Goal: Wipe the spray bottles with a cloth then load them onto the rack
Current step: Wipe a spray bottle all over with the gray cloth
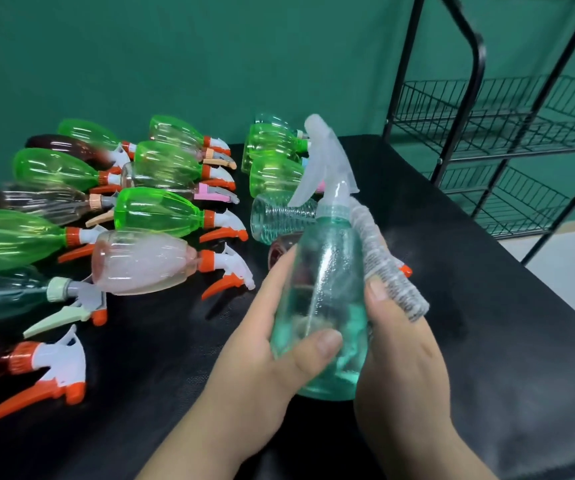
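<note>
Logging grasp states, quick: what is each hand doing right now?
Left hand: grips the pale teal spray bottle.
Right hand: holds the grey cloth against that bottle.

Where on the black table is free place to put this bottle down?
Bare table lies right of the right hand, toward the rack, and left of the left hand. Lying bottles crowd the left and back.

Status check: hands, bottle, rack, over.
Left hand grips teal bottle, nozzle up. Right hand holds grey cloth against its side. Rack at right, no bottle loaded in view.
</note>
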